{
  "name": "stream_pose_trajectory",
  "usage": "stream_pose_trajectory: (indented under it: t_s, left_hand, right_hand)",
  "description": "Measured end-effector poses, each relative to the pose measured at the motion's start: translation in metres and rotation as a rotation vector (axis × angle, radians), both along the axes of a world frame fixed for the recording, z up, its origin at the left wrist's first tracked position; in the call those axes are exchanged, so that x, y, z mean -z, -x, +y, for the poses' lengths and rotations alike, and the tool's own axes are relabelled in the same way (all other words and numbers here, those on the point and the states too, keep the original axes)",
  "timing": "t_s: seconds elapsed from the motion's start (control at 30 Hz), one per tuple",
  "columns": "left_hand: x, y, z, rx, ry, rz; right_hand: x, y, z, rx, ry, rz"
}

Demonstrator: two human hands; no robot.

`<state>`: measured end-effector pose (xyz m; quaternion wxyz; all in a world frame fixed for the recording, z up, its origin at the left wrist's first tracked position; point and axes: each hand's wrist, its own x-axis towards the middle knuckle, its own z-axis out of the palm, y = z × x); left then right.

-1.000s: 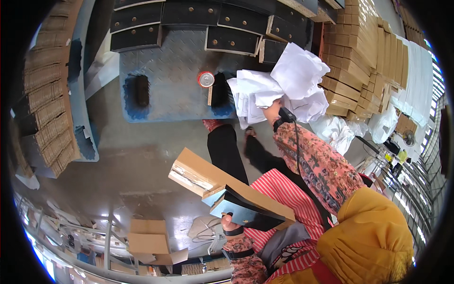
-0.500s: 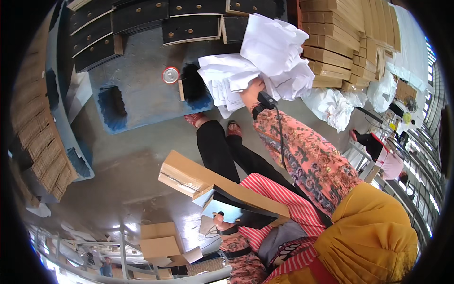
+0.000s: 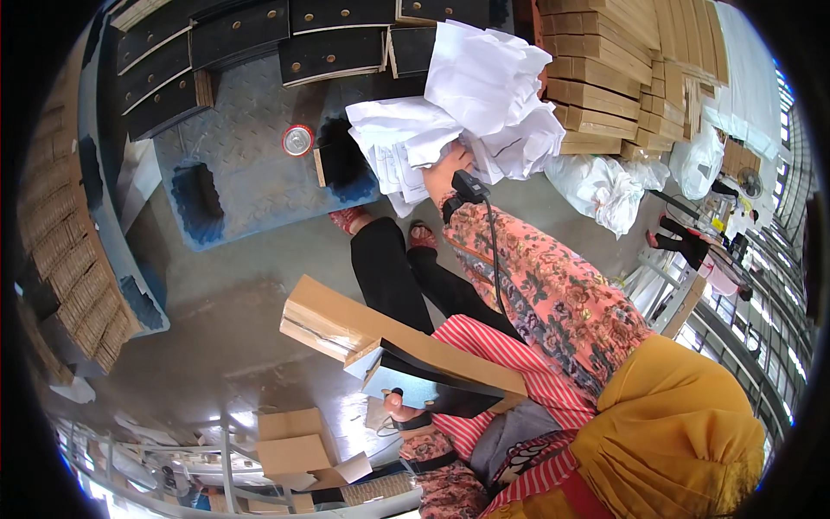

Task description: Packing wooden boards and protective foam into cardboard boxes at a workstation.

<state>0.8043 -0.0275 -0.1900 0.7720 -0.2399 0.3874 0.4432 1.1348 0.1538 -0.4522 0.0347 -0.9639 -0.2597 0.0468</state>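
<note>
right hand (image 3: pixel 446 169), white papers (image 3: pixel 486 76): higher, leftward in view | background person (image 3: pixel 687 246): now visible

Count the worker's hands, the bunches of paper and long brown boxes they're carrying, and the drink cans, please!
Bare hands (left hand, right hand): 2
Bunch of crumpled white paper: 1
Long brown cardboard box: 1
Round red-and-silver metal drink can: 1
Total: 5

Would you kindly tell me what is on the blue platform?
A can and black panels are on the platform. The papers at the right hand overlap its right side, so anything beneath is covered.
</note>
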Motion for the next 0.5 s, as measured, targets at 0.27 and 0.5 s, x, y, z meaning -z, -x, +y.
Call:
stream_pose_trajectory:
  t_s: [0.27, 0.5]
  left_hand:
    - [-0.001, -0.006, 0.001, -0.051, -0.063, -0.022]
    - [-0.005, -0.01, -0.001, -0.076, -0.079, -0.004]
  right_hand:
    - [-0.003, 0.005, 0.003, -0.014, 0.021, 0.05]
    - [0.007, 0.031, 0.01, -0.084, 0.102, 0.077]
